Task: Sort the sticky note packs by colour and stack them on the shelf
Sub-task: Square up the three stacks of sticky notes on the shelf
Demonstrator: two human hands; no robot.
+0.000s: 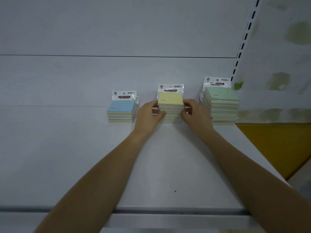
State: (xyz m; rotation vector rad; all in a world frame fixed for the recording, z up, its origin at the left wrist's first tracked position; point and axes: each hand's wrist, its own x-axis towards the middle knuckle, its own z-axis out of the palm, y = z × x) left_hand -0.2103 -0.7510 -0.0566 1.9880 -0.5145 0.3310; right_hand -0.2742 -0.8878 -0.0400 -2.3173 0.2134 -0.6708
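Observation:
Three stacks of sticky note packs stand in a row at the back of the white shelf (pixel 67 148). The blue-topped stack (pixel 121 108) is on the left and is the lowest. The yellow-topped stack (pixel 170 101) is in the middle. The green-topped stack (pixel 221 101) on the right is the tallest. My left hand (pixel 148 115) presses the left side of the yellow stack with thumb and fingers. My right hand (pixel 195 113) holds its right side the same way. Both hands hide the stack's lower edges.
The shelf's white back panel (pixel 117 31) rises behind the stacks. A slotted upright (pixel 244 41) runs along the right end. Beyond the shelf's right edge lies a yellow surface (pixel 277 145). The shelf's front lip (pixel 168 211) runs under my forearms.

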